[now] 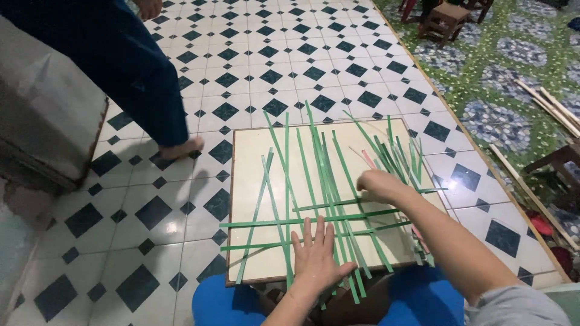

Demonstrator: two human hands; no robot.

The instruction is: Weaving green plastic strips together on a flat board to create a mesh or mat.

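— Fingers (305, 232) of the left hand (315, 258): how do they lie?

— Spread and flat, palm down on the green strips (326, 181), near the front edge of the cream board (248, 157).

— And the right hand (376, 184)?

— Curled loosely over the strips toward the board's right side; whether it pinches one I cannot tell.

— Where are the strips?

— Across the board, long ones running front to back, a few crossing them sideways, more bunched at its right edge.

— Anything else?

— Beyond the board's left corner, another person's bare foot (181, 147) on the tiled floor (151, 241); a wooden stool (445, 18) far beyond it.
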